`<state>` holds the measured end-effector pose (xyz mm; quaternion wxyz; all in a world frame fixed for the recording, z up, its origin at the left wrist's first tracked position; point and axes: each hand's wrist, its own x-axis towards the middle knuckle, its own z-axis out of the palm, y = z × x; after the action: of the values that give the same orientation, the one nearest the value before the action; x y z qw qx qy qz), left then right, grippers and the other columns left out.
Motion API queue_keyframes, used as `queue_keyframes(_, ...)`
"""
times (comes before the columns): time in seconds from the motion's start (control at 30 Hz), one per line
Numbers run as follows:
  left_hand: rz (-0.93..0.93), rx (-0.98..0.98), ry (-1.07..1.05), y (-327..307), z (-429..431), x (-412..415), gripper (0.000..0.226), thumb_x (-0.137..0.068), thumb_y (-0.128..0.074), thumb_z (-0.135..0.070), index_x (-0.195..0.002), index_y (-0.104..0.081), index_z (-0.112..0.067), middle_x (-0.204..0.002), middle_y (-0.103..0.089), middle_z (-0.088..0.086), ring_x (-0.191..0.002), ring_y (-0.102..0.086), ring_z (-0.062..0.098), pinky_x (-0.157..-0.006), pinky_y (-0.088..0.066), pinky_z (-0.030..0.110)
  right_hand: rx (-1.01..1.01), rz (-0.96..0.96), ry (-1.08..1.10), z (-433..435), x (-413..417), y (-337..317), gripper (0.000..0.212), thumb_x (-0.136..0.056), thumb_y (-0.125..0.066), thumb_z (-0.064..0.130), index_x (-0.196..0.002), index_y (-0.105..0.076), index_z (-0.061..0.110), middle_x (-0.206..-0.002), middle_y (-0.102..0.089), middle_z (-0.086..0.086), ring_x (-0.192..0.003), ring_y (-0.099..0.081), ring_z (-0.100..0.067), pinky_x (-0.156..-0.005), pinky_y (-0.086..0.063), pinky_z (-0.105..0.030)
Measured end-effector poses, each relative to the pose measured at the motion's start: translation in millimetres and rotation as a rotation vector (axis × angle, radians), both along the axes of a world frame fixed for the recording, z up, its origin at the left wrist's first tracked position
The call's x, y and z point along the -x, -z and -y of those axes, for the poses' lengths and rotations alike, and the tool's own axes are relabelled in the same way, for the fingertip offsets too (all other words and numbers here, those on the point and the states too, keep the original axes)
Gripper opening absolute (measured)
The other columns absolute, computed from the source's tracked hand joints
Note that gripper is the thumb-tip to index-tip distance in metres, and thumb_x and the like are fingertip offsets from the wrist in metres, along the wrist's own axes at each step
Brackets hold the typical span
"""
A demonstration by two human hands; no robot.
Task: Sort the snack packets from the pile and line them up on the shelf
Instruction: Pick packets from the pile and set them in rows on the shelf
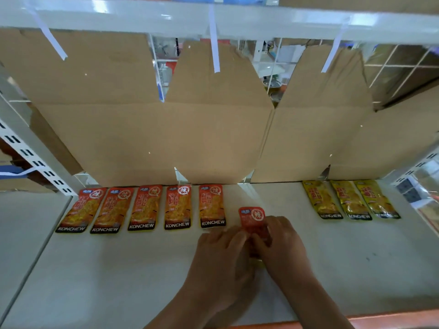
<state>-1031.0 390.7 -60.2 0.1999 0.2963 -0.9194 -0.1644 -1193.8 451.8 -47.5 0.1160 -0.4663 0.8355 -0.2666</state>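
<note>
Several orange-red snack packets [147, 207] lie flat in a row along the back of the white shelf [118, 269], on the left. Three yellow packets [349, 200] lie side by side at the back right. Between the two rows, nearer the front, one more red packet [252, 218] is held by both hands; only its top end shows. My left hand [223, 257] grips its left side and my right hand [282, 243] pinches its right side. A bit of yellow shows under the hands; what it is cannot be told.
Brown cardboard sheets [190, 129] stand as the shelf's back wall. Another white shelf board [213, 20] hangs overhead with paper strips dangling from it. White slotted uprights [31, 153] frame the sides. An orange edge [380, 319] runs along the shelf's front.
</note>
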Motion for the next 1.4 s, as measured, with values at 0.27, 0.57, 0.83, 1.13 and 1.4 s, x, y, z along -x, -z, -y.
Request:
queue_keyframes(0.27,0.000,0.058,-0.057,4,-1,-3,0.051,-0.079,-0.065,-0.052,-0.122,-0.066,-0.026,-0.133,-0.063,-0.008,-0.119,-0.056,0.019,-0.098,-0.039,0.037,-0.098,-0.184,-0.007,-8,-9,10,0.068,-0.076,-0.048,0.071,-0.125,-0.060,0.026,-0.113,-0.060,0.001,-0.097,-0.057,-0.025,-0.080,-0.054,-0.040)
queue_keyframes(0.57,-0.154,0.029,-0.169,9,1,-5,0.033,-0.072,-0.063,-0.026,-0.104,-0.067,-0.027,-0.116,-0.063,-0.013,-0.110,-0.056,0.013,-0.091,-0.042,0.033,-0.002,-0.220,0.039,40,-1,12,0.045,-0.083,-0.064,0.057,-0.105,-0.064,0.018,-0.093,-0.060,-0.003,-0.083,-0.060,-0.027,-0.070,-0.053,-0.038)
queue_keyframes(0.83,-0.145,0.045,-0.191,7,2,-4,0.030,-0.070,-0.065,-0.027,-0.100,-0.065,-0.027,-0.108,-0.064,-0.013,-0.100,-0.058,0.014,-0.082,-0.047,0.037,-0.018,0.043,0.085,64,6,-14,0.040,-0.093,-0.047,0.061,-0.082,-0.060,0.024,-0.072,-0.063,0.006,-0.067,-0.060,-0.016,-0.063,-0.053,-0.035)
queue_keyframes(1.13,-0.119,0.006,-0.171,6,5,-5,0.031,-0.071,-0.067,-0.030,-0.102,-0.065,-0.028,-0.111,-0.062,-0.014,-0.103,-0.058,0.014,-0.083,-0.045,0.036,-0.022,-0.033,0.138,52,34,-5,0.012,-0.094,-0.060,0.029,-0.101,-0.064,0.021,-0.087,-0.064,0.000,-0.079,-0.060,-0.026,-0.063,-0.044,-0.033)
queue_keyframes(1.4,-0.064,0.037,-0.202,8,4,-6,0.041,-0.073,-0.065,-0.034,-0.113,-0.065,-0.027,-0.133,-0.061,-0.003,-0.123,-0.053,0.023,-0.096,-0.042,0.041,-0.075,-0.230,-0.099,56,27,19,0.033,-0.088,-0.039,0.034,-0.105,-0.067,0.028,-0.113,-0.065,0.005,-0.089,-0.056,-0.027,-0.074,-0.050,-0.038)
